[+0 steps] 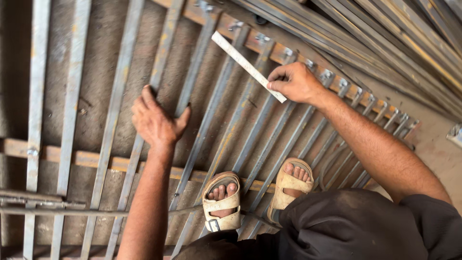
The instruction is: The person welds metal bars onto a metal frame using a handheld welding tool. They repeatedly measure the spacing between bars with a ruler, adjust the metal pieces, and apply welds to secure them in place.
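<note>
Right hand: closed in a pinch, thumb and fingers on the near end of a flat metal ruler. The ruler is a pale, thin strip; it runs from the hand up and to the left, lying slantwise across several bars of the metal grille. Judged light and stiff, smooth-faced and likely to slide on steel; best held at the end or by its edges, as here.

Left hand: spread open, palm down, fingers and thumb straddling one grille bar, well apart from the ruler.

Grille: long parallel steel bars fixed to rusty cross strips, flat on the concrete floor. Judged heavy and rigid, edges possibly sharp.

Sandalled feet stand on the bars below the hands. More bar stock lies stacked at the upper right.
</note>
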